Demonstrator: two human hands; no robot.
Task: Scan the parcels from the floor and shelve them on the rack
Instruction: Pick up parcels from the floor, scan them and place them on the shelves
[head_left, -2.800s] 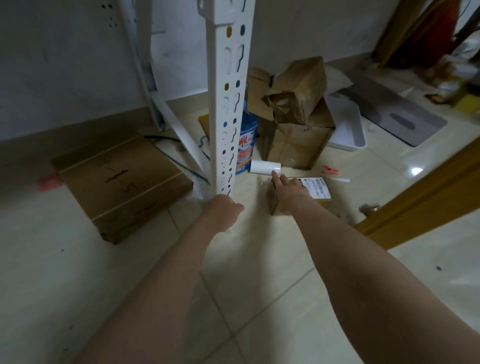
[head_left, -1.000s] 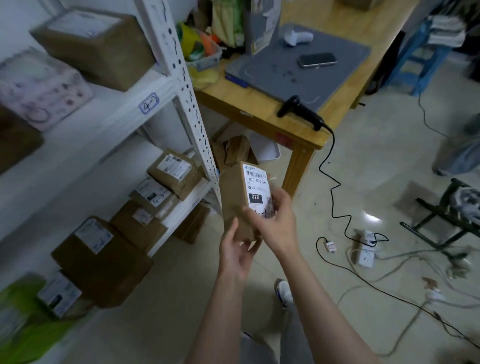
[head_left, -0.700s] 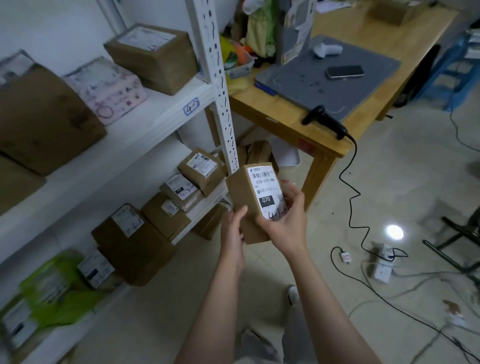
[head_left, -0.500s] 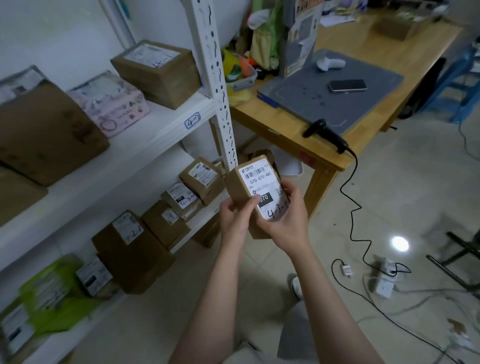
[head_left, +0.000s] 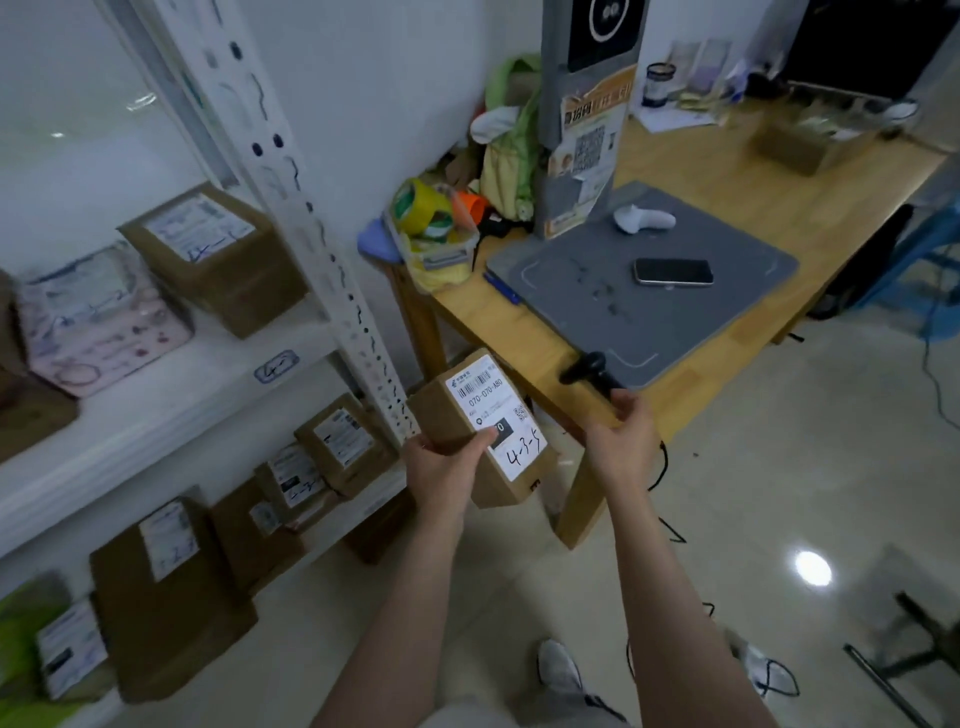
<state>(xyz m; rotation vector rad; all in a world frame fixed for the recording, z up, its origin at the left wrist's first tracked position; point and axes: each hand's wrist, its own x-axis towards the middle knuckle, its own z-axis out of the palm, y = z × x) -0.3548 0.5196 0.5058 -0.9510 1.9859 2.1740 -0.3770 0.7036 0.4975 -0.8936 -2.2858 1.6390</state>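
Note:
My left hand (head_left: 441, 467) grips a small brown parcel (head_left: 452, 415) from below, thumb on its white label, which is marked 4-3-5 by hand. The parcel tilts in the air beside the white rack post (head_left: 332, 291). My right hand (head_left: 623, 436) is off the parcel and at the table's front edge, fingers curled on the handle end of the black barcode scanner (head_left: 584, 368). The rack's shelves (head_left: 156, 405) hold several labelled parcels, such as a brown box (head_left: 218, 254) on the upper shelf and one (head_left: 343, 441) on the lower.
The wooden table (head_left: 727, 171) carries a grey mat (head_left: 613, 312), a phone (head_left: 672, 271), a white handheld device (head_left: 644, 218), a bin of tape rolls (head_left: 431, 228) and a grey stand (head_left: 587, 130). The scanner's cable (head_left: 662, 467) hangs to the tiled floor by my shoes (head_left: 558, 670).
I stood up from the floor with the parcel. My right hand has left the parcel and moved right to the black scanner; my left hand now holds the parcel alone.

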